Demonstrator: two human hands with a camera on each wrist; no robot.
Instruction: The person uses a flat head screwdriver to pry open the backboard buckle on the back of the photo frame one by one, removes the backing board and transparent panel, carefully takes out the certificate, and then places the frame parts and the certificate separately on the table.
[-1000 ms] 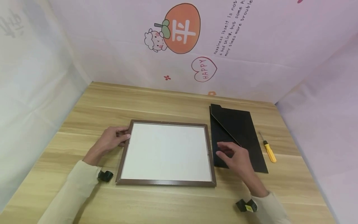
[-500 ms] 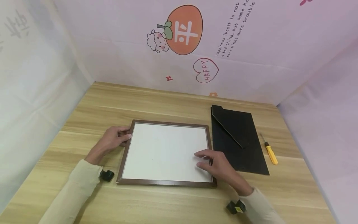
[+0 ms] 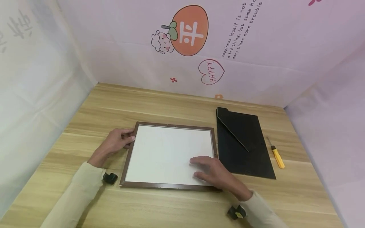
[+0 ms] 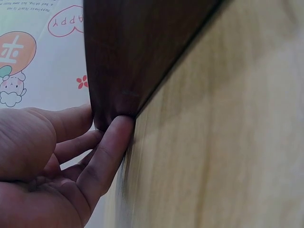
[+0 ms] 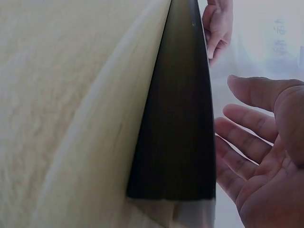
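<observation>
A brown picture frame (image 3: 171,186) lies on the wooden table, a white panel (image 3: 165,152) filling its inside. At the frame's left side, my left hand (image 3: 114,141) holds the edge. The left wrist view shows its thumb (image 4: 71,122) by one edge of the frame's dark side (image 4: 128,52) and a fingertip (image 4: 122,124) pressed at the other. My right hand (image 3: 215,172) hovers over the lower right part of the white panel, fingers spread and holding nothing. In the right wrist view its fingers (image 5: 247,142) stand apart beside the frame's long edge (image 5: 178,118).
To the right of the frame lies a black backing board (image 3: 245,164) with a slanted stand flap (image 3: 240,126). Farther right is a screwdriver (image 3: 278,158) with a yellow handle. Printed cloth walls (image 3: 128,63) enclose the table at the back and both sides.
My right hand has moved left, from over the black backing board to over the white panel. My left hand stays at the frame's left edge. The head view has shifted slightly.
</observation>
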